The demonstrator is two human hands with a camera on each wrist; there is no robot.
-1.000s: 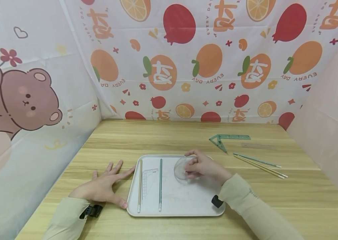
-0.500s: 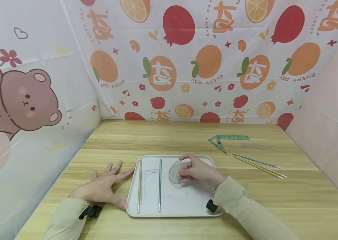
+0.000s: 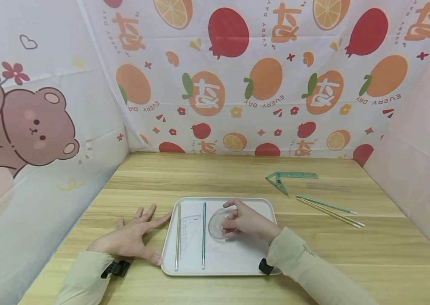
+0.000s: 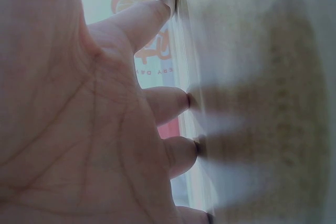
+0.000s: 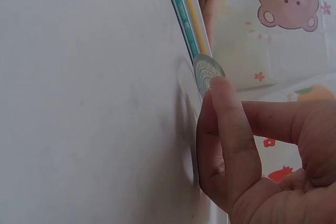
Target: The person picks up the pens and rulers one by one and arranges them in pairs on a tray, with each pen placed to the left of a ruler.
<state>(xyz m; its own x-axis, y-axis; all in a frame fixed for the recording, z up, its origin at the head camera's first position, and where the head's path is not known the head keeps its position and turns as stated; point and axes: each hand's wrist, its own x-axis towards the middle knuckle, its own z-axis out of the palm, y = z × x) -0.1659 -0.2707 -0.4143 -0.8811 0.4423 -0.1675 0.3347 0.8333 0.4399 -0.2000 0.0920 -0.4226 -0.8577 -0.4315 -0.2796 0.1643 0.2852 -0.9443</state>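
My right hand (image 3: 248, 222) pinches a clear semicircular protractor (image 3: 216, 224) between thumb and fingers, over the white tray (image 3: 239, 260). In the right wrist view, the thumb and a finger grip the straight side of the protractor (image 5: 205, 71), its curved edge near the green pencil (image 5: 182, 17). My left hand (image 3: 131, 237) rests with fingers spread on the table, index fingertip and thumb at the tray's left rim. A gold pencil (image 3: 178, 237), a clear set square (image 3: 192, 217) and the green pencil lie in the tray's left part, the set square between the pencils.
Right of the tray on the wooden table (image 3: 352, 245) lie a green folding ruler (image 3: 297, 174), a clear ruler (image 3: 327, 187), a loose green pencil (image 3: 327, 204) and two gold pencils (image 3: 329, 212). Printed cloth (image 3: 238, 123) hangs behind and on both sides.
My right hand has moved left over the tray with the protractor, which now is close beside the green pencil. The left hand has stayed in place.
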